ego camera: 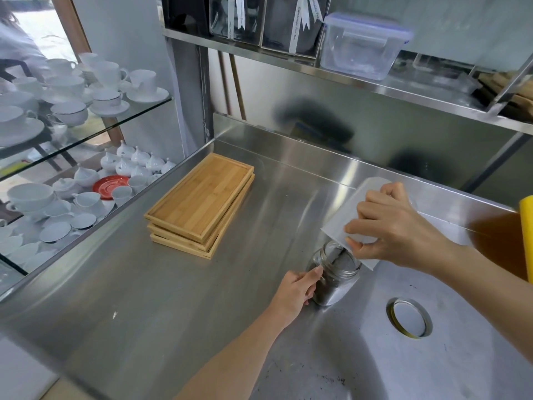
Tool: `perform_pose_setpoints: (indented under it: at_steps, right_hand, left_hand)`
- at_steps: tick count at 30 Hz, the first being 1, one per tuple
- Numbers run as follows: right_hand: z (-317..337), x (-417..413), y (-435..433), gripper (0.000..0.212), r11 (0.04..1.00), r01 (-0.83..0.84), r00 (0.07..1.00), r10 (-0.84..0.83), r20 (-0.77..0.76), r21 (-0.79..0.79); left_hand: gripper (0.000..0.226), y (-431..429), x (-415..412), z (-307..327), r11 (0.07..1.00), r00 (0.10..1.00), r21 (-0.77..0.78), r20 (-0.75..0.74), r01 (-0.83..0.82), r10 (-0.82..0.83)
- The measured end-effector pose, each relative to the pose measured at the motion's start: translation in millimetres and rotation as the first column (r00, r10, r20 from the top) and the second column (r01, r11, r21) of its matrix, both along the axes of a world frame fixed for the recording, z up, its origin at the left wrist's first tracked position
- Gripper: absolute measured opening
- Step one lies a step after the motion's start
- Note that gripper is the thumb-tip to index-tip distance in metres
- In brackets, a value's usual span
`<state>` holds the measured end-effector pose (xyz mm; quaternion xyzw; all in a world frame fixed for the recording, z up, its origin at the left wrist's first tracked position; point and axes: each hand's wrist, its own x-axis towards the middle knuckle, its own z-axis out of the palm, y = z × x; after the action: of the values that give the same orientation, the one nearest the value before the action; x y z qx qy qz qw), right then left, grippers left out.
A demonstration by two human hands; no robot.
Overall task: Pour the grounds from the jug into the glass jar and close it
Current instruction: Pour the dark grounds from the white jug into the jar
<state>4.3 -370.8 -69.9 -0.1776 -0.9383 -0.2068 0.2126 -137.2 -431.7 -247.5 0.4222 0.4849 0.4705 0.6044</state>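
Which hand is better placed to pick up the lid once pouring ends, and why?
Probably the right hand: the lid lies on its side, and the left hand steadies the glass jar.

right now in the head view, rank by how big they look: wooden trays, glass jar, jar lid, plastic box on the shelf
1. wooden trays
2. plastic box
3. glass jar and jar lid look alike; the lid lies nearer, so unranked.

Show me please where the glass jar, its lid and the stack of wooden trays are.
glass jar (336,280): head view, on its side wall.
lid (409,318): head view, on its flat middle.
wooden trays (202,194): head view, on the top tray's floor.
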Motion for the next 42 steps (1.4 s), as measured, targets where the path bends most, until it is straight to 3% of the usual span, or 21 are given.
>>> perform_pose_setpoints:
  at_steps: [8, 15, 33, 38, 42]
  right_hand:
    - [1.5, 2.6, -0.1, 0.024, 1.0, 0.012, 1.0, -0.012, 0.004, 0.016]
    - [-5.1, 0.0, -4.1, 0.033, 0.999, -0.019, 0.998, 0.017, 0.064, 0.038]
    - [-1.3, 1.8, -2.4, 0.027, 0.999, -0.014, 1.0, 0.014, -0.007, 0.033]
    - [-2.5, 4.2, -2.8, 0.038, 0.999, -0.032, 0.999, 0.031, 0.025, 0.036]
    - [-1.5, 3.9, -3.7, 0.027, 0.999, -0.028, 0.999, 0.028, 0.02, 0.024]
  left_hand:
    - [0.053, -0.7, 0.3, 1.1, 1.0, 1.0, -0.007, 0.002, -0.003, 0.003]
    - [0.053, -0.2, 0.5, 1.3, 1.0, 1.0, -0.016, 0.014, -0.017, 0.017]
    - [0.056, -0.4, 0.9, 4.7, 0.999, 0.999, -0.04, 0.034, -0.021, 0.022]
    - [0.057, 0.2, 1.5, 3.7, 0.999, 0.999, -0.041, 0.03, -0.028, 0.029]
    - [0.057, 0.4, 0.9, 3.9, 0.999, 0.999, -0.04, 0.023, -0.03, 0.031]
